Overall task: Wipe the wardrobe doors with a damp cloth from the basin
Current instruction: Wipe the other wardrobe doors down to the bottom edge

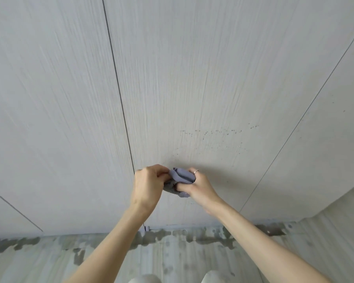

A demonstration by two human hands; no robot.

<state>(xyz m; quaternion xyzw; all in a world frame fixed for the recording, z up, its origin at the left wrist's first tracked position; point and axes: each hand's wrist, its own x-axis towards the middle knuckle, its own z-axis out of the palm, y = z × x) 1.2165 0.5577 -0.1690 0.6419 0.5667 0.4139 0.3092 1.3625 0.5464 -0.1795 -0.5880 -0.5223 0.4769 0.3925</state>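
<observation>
The wardrobe doors [192, 78] fill nearly everything in front of me, pale grey panels with fine vertical grain, split by thin dark seams; one seam runs down just left of my hands and another slants away on the right. The middle panel carries a scatter of small dark droplets [217, 134] a little above and to the right of where I am working. Below the doors, the floor [49, 262] nearest me is pale and streaked, with dark wet blotches [202, 235] strung along the foot of the wardrobe. My two bare forearms reach up from the near edge and meet low on the middle panel. My left hand [148, 185] has its fingers curled onto the left end of the cloth [182, 176], and my right hand [198, 186], with a ring [196, 171] on one finger, grips the right side, thumb pressed underneath. The cloth is a small bunched grey-blue wad, held between both hands right at the door's surface.
</observation>
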